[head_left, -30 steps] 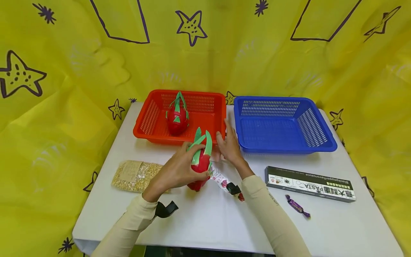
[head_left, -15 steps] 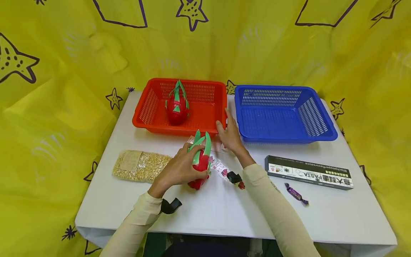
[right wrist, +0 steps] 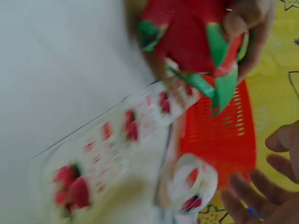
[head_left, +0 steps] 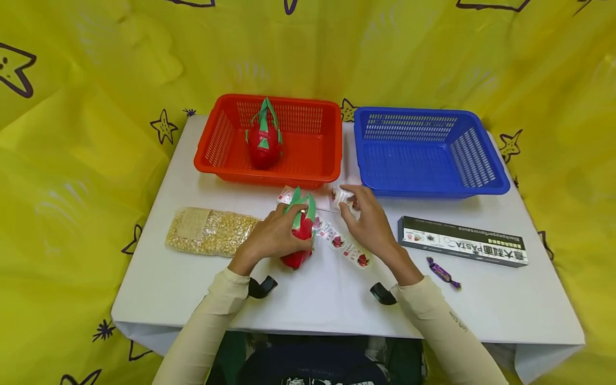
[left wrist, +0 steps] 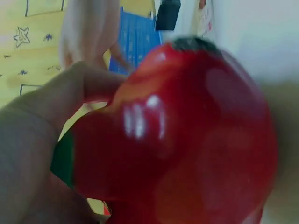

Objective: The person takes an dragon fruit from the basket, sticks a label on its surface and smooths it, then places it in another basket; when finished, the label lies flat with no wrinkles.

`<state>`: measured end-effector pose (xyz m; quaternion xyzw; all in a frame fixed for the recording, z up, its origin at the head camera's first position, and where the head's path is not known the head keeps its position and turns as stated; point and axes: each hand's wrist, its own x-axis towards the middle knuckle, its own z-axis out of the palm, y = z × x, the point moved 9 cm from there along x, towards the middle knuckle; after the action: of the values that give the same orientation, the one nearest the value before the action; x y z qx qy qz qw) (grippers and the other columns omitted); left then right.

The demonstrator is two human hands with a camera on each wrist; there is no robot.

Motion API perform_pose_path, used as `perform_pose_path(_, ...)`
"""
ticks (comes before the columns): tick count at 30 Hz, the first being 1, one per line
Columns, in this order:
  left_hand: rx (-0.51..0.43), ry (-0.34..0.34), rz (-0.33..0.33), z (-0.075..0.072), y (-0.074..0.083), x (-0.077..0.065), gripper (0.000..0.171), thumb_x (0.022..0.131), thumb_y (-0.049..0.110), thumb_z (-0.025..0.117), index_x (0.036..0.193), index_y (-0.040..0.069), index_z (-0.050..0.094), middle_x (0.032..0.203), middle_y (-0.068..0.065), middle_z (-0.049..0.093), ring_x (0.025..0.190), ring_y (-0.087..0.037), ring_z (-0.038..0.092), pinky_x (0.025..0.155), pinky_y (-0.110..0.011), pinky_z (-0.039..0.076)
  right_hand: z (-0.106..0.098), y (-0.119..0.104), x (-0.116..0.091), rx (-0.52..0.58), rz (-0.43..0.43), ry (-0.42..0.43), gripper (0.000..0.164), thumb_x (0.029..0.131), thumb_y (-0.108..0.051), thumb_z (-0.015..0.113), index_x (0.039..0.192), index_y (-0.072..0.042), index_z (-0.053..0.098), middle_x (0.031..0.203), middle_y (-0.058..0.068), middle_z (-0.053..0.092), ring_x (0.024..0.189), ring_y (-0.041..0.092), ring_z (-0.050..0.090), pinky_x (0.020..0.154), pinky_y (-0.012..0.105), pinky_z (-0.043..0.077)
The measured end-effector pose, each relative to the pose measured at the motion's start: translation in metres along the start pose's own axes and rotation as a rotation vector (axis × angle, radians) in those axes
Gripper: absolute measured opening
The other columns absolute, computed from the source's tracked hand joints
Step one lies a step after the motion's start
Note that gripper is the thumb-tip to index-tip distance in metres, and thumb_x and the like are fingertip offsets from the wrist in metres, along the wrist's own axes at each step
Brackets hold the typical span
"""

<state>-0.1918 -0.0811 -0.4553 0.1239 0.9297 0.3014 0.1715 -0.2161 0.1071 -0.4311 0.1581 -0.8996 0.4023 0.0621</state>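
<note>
My left hand [head_left: 274,235] grips a red dragon fruit [head_left: 303,231] with green leaf tips, low over the table. In the left wrist view, the fruit's glossy red skin [left wrist: 210,126] fills most of the picture. Past its leaves runs a strip of dragon fruit stickers [head_left: 338,241] on the white tabletop. My right hand [head_left: 369,224] hovers beside the sticker roll [head_left: 339,197], thumb and fingers spread and bent. In the right wrist view, these fingers [right wrist: 247,191] stand apart from the roll's white ring [right wrist: 209,179].
Behind the hands stand a red basket [head_left: 284,178] with another dragon fruit [head_left: 263,152] inside and a blue basket [head_left: 433,190]. A bag of corn kernels [head_left: 212,231] lies left. To the right are a pasta box [head_left: 462,240] and a purple-wrapped candy [head_left: 443,274].
My right hand has left the red basket's right edge and drawn back to the sticker roll. The left hand keeps its grip on the dragon fruit. The head view has tilted down.
</note>
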Motion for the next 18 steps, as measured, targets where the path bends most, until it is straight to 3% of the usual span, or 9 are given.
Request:
perform_pose_path(3,0.018,0.011,-0.003,0.000,0.004,0.005,0.083,0.088,0.047,0.077,0.161,0.023,0.042,0.155,-0.020,0.046,0.124,-0.037,0.059,0.093,-0.063,0.056,0.012,0.011,-0.010,-0.087,0.002,-0.108,0.033,0.102,-0.010,0.065,0.134,-0.006,0.068,0.116,0.012,0.067,0.096,0.026,0.067,0.081,0.046,0.058)
perform_pose_path(6,0.023,0.030,0.003,0.002,0.003,0.005,0.087,0.090,0.047,0.078,0.163,0.021,0.038,0.160,-0.018,0.042,0.130,-0.037,0.055,0.095,-0.065,0.054,0.035,0.022,-0.016,-0.183,0.007,-0.249,0.033,0.102,-0.016,0.068,0.134,-0.009,0.071,0.114,0.008,0.066,0.092,0.021,0.064,0.074,0.041,0.057)
perform_pose_path(9,-0.010,0.051,0.012,0.004,0.000,0.001,0.089,0.091,0.047,0.079,0.164,0.019,0.036,0.162,-0.017,0.039,0.132,-0.035,0.052,0.095,-0.065,0.055,0.051,0.029,-0.020,-0.290,0.002,-0.335,0.038,0.101,-0.020,0.071,0.138,-0.012,0.071,0.116,0.008,0.063,0.098,0.022,0.062,0.070,0.041,0.058)
perform_pose_path(14,-0.127,0.086,0.057,0.000,-0.003,-0.006,0.081,0.093,0.038,0.080,0.160,0.016,0.041,0.162,-0.014,0.041,0.134,-0.035,0.053,0.098,-0.058,0.058,0.058,0.031,-0.022,-0.392,-0.009,-0.345,0.040,0.098,-0.021,0.075,0.138,-0.017,0.073,0.116,0.007,0.061,0.109,0.025,0.061,0.069,0.045,0.060)
perform_pose_path(18,-0.159,0.088,0.087,-0.002,-0.004,-0.008,0.076,0.095,0.031,0.079,0.159,0.014,0.042,0.162,-0.013,0.041,0.136,-0.035,0.053,0.099,-0.057,0.058,0.057,0.029,-0.020,-0.397,-0.046,-0.288,0.024,0.097,-0.021,0.077,0.120,-0.016,0.079,0.114,0.004,0.063,0.109,0.024,0.063,0.069,0.043,0.060)
